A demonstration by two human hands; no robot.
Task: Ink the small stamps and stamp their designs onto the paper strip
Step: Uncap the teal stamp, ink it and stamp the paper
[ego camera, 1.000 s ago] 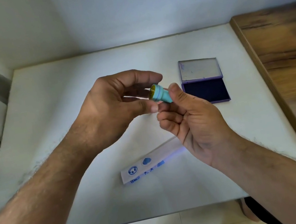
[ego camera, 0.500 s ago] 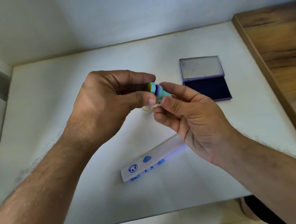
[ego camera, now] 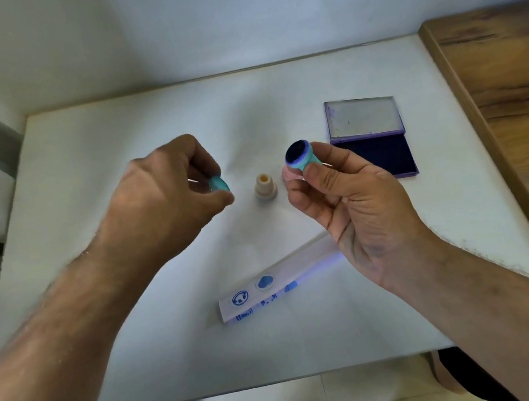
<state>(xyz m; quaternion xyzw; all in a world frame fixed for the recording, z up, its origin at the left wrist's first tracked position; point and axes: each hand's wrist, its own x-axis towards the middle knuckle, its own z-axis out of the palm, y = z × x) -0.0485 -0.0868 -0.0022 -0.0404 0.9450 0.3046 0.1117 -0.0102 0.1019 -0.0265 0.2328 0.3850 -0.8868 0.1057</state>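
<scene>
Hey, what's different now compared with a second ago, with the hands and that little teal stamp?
The hands have pulled apart: the left hand drew the teal cap off leftward, while the right hand keeps the small teal stamp, its dark inked face now bare. A beige stamp on the white table is uncovered. The purple ink pad and white paper strip stayed put.

white table [ego camera: 111, 147], wooden board [ego camera: 516, 101] at its right edge
</scene>
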